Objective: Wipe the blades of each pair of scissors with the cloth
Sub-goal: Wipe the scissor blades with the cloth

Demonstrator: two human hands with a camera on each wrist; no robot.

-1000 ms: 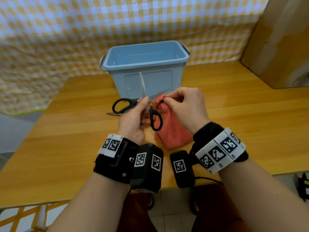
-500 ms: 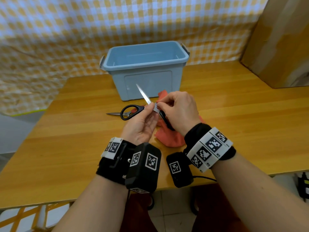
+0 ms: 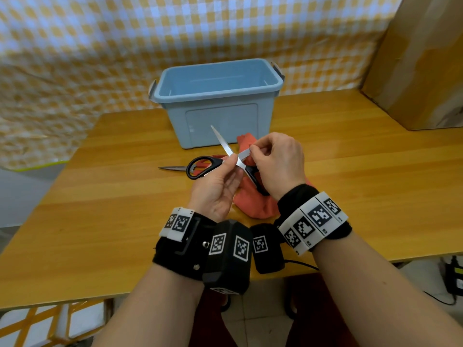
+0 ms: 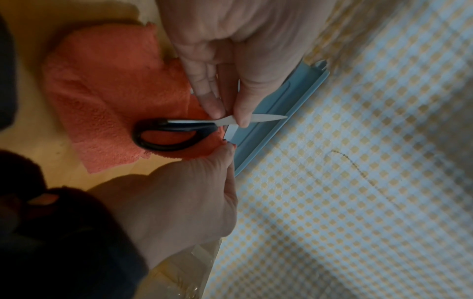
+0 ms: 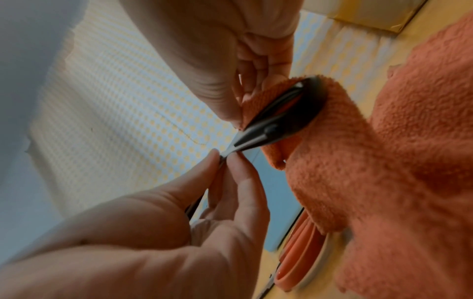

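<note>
Head view, frame centre: left hand (image 3: pixel 218 189) pinches the open black scissors (image 3: pixel 234 159); right hand (image 3: pixel 278 164) pinches one blade; better to stroke cloth (image 3: pixel 253 204) away from the edge.

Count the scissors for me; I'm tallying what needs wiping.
2: black pair held by left hand and right hand; orange-handled pair on the table behind. Others may be hidden.

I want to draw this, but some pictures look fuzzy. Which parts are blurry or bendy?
Head view: sharp, but the table edge bends from the wide lens. Left wrist view: the checked curtain smears, and the sleeve goes dark. Right wrist view: the orange cloth and the black scissors look soft.
</note>
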